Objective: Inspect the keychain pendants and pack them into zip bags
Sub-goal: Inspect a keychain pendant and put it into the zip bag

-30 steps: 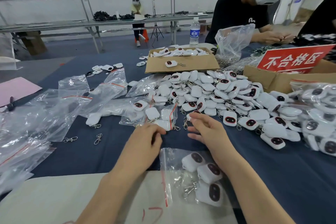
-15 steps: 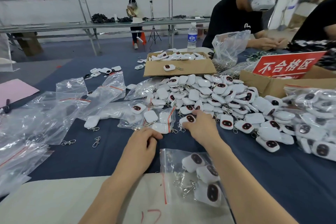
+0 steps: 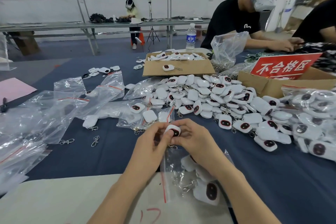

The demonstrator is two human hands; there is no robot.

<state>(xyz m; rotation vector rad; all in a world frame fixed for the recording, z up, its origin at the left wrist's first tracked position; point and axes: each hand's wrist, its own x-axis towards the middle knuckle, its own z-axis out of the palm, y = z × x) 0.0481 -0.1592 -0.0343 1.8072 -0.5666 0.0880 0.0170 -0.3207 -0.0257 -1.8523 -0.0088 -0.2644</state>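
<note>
White with a dark oval face, one pendant (image 3: 173, 130) is sitting between my hands, just above the blue surface (image 3: 109, 154). My left hand (image 3: 154, 143) is pinching its near edge with thumb and curled fingers. My right hand (image 3: 192, 139) is curling round the other side, so both are gripping it together. A bit of its metal clasp is showing below my fingers.

Under my right wrist a zip bag (image 3: 172, 169) with a red seal line is lying partly on a pale board (image 3: 54, 198) at the near edge, and it is holding several pendants. Just beyond my hands a second bag (image 3: 138, 122) with a few pendants inside is lying flat.

To the right a big pile of pendants (image 3: 209, 96) is spreading over the cloth and reaching the filled bags (image 3: 312, 107) at the far right. Empty bags (image 3: 54, 112) are lying scattered to my left, with two loose clasps (image 3: 95, 141) near them.

Behind the pile a cardboard box (image 3: 190, 68) is holding more pendants. A red sign (image 3: 283, 66) is standing in another box beside it.
</note>
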